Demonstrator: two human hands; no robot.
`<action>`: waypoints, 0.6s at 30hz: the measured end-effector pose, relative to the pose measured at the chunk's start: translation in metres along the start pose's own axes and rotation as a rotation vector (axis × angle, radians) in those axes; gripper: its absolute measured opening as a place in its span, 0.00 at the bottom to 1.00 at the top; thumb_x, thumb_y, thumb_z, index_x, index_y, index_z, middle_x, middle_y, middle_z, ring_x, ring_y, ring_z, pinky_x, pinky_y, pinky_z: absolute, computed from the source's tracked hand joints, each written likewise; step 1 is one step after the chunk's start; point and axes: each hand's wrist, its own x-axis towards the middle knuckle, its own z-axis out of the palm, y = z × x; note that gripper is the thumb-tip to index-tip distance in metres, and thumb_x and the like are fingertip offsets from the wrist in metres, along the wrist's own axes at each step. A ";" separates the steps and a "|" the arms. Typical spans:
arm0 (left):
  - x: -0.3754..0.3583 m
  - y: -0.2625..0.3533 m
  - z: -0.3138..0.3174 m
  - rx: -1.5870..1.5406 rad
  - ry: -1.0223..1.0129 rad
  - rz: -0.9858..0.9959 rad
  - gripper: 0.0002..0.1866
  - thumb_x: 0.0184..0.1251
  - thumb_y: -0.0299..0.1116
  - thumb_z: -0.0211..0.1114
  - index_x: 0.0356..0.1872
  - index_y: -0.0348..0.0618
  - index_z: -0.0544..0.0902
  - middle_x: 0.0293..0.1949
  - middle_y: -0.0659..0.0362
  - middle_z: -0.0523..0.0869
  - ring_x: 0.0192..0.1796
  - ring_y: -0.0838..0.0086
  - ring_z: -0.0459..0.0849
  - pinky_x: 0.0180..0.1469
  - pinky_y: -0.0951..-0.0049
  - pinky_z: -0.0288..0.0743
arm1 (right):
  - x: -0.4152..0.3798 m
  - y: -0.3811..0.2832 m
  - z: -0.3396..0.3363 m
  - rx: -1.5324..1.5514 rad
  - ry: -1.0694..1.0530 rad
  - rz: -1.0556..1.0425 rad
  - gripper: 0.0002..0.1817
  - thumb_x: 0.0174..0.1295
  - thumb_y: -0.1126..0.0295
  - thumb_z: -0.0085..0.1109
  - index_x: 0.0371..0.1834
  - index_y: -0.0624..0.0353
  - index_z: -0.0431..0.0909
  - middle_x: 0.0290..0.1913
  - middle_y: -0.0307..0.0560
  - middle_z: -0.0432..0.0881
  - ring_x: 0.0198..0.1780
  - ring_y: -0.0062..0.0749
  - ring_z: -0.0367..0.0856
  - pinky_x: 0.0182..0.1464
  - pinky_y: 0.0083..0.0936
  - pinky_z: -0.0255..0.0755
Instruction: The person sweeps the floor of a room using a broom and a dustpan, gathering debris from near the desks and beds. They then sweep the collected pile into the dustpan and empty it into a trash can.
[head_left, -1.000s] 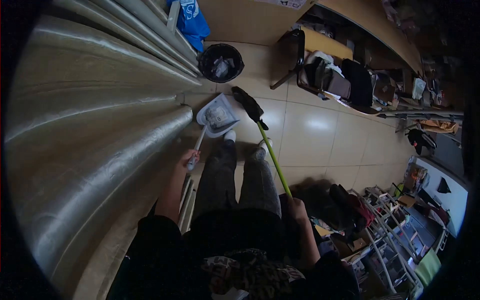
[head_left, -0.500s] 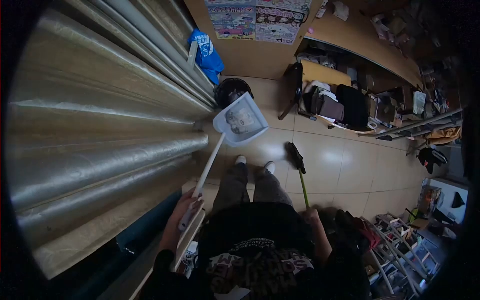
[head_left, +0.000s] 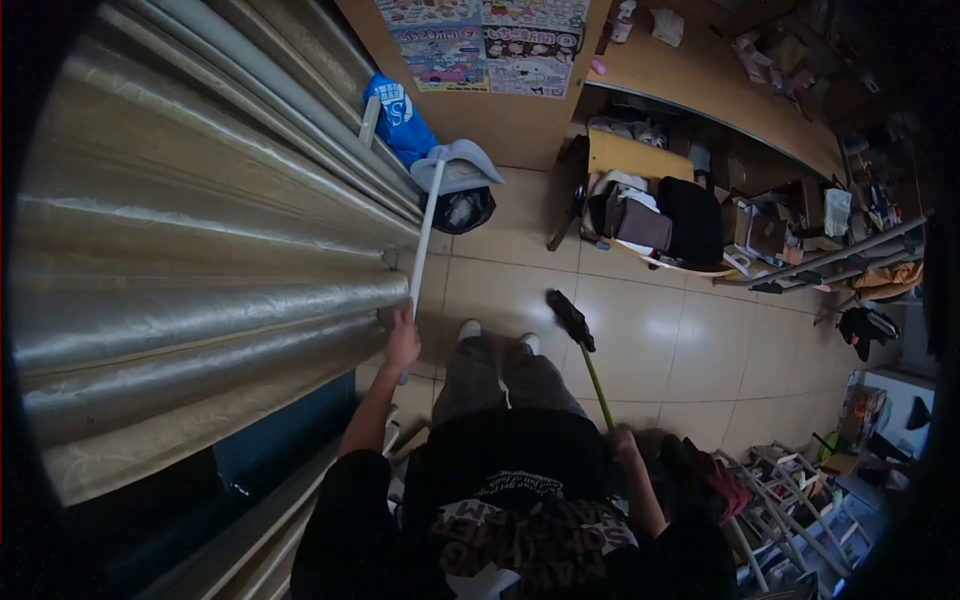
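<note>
My left hand (head_left: pixel 403 342) is closed around the long white handle of a dustpan (head_left: pixel 464 166). The dustpan's pale grey pan is tilted over a trash bin (head_left: pixel 465 211) with a black liner, covering the far part of its opening; something whitish shows inside the bin. My right hand (head_left: pixel 622 441) grips the green stick of a broom (head_left: pixel 594 385). The broom's dark head (head_left: pixel 571 319) is at the floor, right of my feet.
Shiny beige curtains (head_left: pixel 210 290) hang along the left. A blue bag (head_left: pixel 400 118) is beside the bin. Ahead right, a chair holds folded clothes (head_left: pixel 635 215) before a wooden desk (head_left: pixel 690 75). Metal racks (head_left: pixel 790 490) and clutter fill the lower right.
My left hand has moved forward with the dustpan. The pan, level with whitish debris in it before, is now tipped over the bin. The broom has shifted slightly left in view.
</note>
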 end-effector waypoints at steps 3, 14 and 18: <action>-0.002 0.010 0.018 0.153 -0.111 -0.143 0.35 0.45 0.18 0.49 0.59 0.41 0.48 0.49 0.43 0.58 0.42 0.46 0.69 0.39 0.59 0.68 | 0.012 0.021 0.002 0.017 0.024 0.031 0.12 0.50 0.66 0.48 0.35 0.63 0.70 0.20 0.54 0.74 0.22 0.39 0.74 0.21 0.32 0.62; -0.011 0.025 0.045 0.147 -0.032 -0.144 0.38 0.43 0.19 0.51 0.60 0.43 0.47 0.46 0.43 0.62 0.40 0.48 0.71 0.39 0.59 0.69 | -0.020 -0.069 -0.060 0.222 0.078 0.169 0.13 0.47 0.62 0.49 0.15 0.61 0.72 0.12 0.38 0.67 0.15 0.23 0.63 0.16 0.27 0.54; -0.006 0.023 0.048 0.077 0.051 -0.076 0.37 0.43 0.18 0.51 0.59 0.39 0.49 0.44 0.44 0.62 0.39 0.53 0.70 0.39 0.63 0.67 | 0.009 -0.031 -0.060 0.376 0.011 0.055 0.20 0.51 0.56 0.49 0.22 0.67 0.75 0.15 0.47 0.73 0.18 0.32 0.70 0.19 0.32 0.62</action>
